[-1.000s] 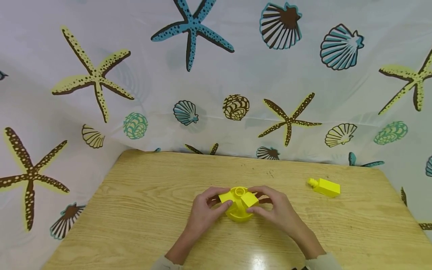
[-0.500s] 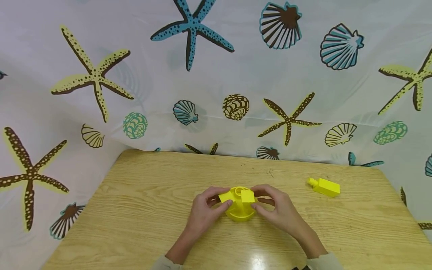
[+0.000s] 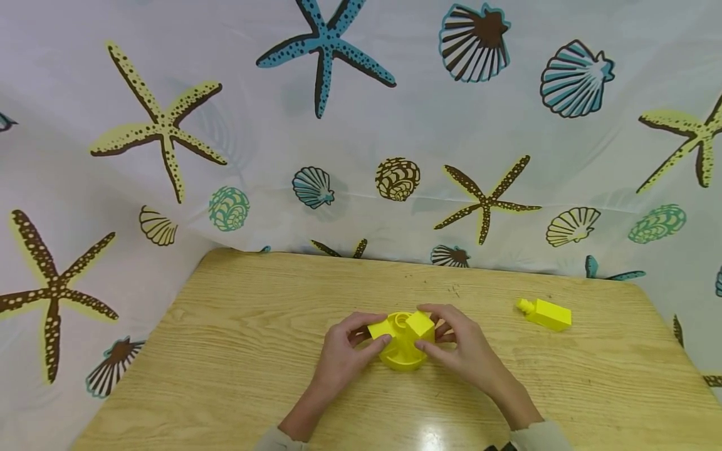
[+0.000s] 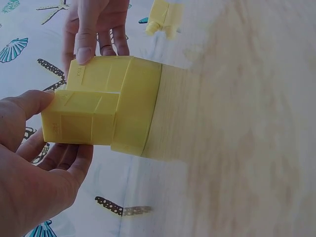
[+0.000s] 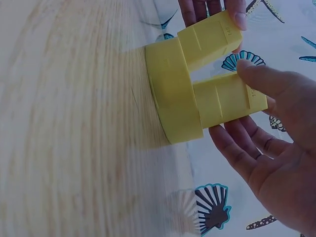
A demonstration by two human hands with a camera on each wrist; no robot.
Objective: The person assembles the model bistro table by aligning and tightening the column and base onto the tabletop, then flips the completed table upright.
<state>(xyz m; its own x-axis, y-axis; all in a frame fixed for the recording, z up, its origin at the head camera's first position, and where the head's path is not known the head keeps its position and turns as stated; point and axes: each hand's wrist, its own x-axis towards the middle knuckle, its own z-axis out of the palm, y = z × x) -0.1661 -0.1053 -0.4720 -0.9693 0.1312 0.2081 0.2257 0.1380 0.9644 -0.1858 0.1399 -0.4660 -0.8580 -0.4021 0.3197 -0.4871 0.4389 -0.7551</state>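
Across the lower left of the head view runs the wooden bench. Near lower centre, the left hand pinches the left yellow block between thumb and curled fingers, parted only by the block's width. That block stands on the round yellow base, at lower centre on the bench. To its right, the right hand holds the right yellow block in a similar pinch; its top, square-on half a second ago, now sits corner-on, suggesting its seating is being adjusted, though how firmly it fits is hard to tell. Farther right lies a yellow block with a ridged stem, untouched.
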